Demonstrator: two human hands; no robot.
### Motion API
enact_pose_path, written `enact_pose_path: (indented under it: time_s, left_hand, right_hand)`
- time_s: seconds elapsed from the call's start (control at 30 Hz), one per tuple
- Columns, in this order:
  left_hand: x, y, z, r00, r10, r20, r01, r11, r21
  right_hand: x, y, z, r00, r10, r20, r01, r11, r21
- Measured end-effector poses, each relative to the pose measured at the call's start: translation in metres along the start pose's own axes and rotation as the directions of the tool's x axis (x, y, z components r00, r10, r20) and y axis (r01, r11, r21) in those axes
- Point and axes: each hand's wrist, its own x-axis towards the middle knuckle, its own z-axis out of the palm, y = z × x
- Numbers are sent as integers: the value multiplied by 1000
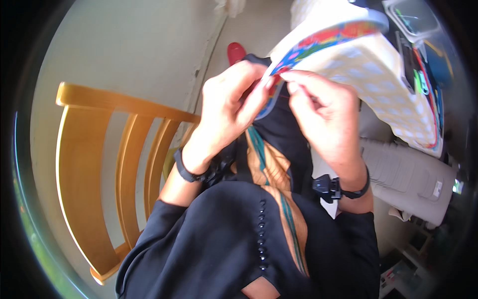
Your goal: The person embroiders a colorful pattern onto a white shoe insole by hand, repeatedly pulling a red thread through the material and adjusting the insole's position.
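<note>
1. Black sleeves (199,239) fill the foreground; a black wristband sits on each wrist.
2. Left hand (229,107) and right hand (323,114) are close together, each pinching the bright multicoloured border of a white dotted cloth (368,74) held up before the chest, by its near corner.
3. It looks like hand stitching; the next pull likely needs steady tension.
4. A yellow wooden slatted chair (94,164) stands to the left.

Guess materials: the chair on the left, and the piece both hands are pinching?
Chair: looks like wood with a glossy honey varnish; curved slats catch highlights. Pinched piece: seems woven fabric, matte white with pale dots and a bright multicoloured border; it bends and drapes softly. Left hand and right hand each grip its edge with fingertips; exact fibre can't be told.
</note>
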Motion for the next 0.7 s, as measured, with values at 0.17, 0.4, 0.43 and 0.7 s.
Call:
enact_pose_path:
  time_s: [0.17,0.4,0.43,0.7]
  left_hand:
    - [2,2,11,990,139,1,-137,978,155]
    - [2,4,2,985,172,31,-175,966,192]
    - [1,6,-5,995,95,38,-99,984,147]
    - [5,3,-15,975,155,159,-139,984,-109]
  right_hand:
    - [6,14,3,992,124,-19,-119,977,179]
    - [9,17,-9,952,-16,-306,34,998,56]
    - [11,18,-19,915,-110,-387,47,985,-167]
    - [5,16,-12,895,160,416,-434,523,733]
